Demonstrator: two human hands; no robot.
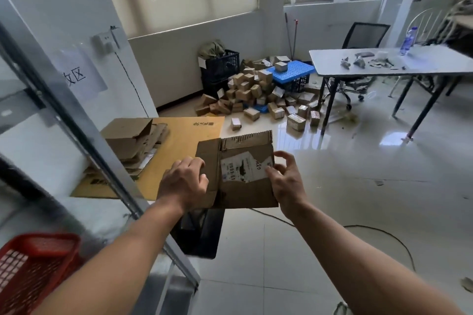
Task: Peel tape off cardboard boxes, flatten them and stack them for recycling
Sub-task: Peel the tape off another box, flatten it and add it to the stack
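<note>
Left hand [184, 181] is gripping the left flap of a flattened cardboard box [243, 194] held in mid-air, fingers curled over it. Right hand [285, 181] is pinching its right edge by the shipping label [240, 169]. The stack of flattened boxes [133, 143] is lying far left, nearer the left hand.

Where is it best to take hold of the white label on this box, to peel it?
Pinch the label at its right edge, coming from the right: it is torn there, where the right hand pinches. The left hand holds the box.
</note>
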